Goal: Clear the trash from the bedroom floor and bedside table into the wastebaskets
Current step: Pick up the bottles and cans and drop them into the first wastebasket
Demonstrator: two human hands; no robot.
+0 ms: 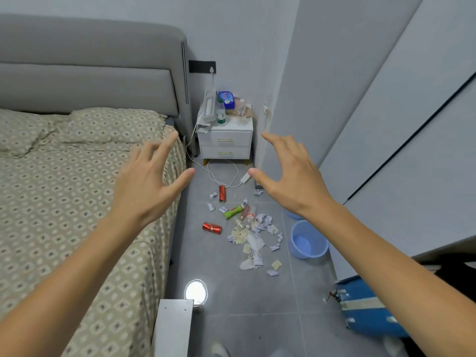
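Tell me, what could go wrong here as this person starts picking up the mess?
The white cable loops across the floor just beyond the trash, so feet could snag it. The red cans lie on their sides and may roll away if nudged. The paper scraps are small and scattered, so some could be missed, and only one blue wastebasket shows fully; another sits partly hidden behind the right hand.

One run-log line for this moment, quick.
left hand open, empty | right hand open, empty | cans, paper scraps on floor | blue wastebasket upright, nothing visible inside
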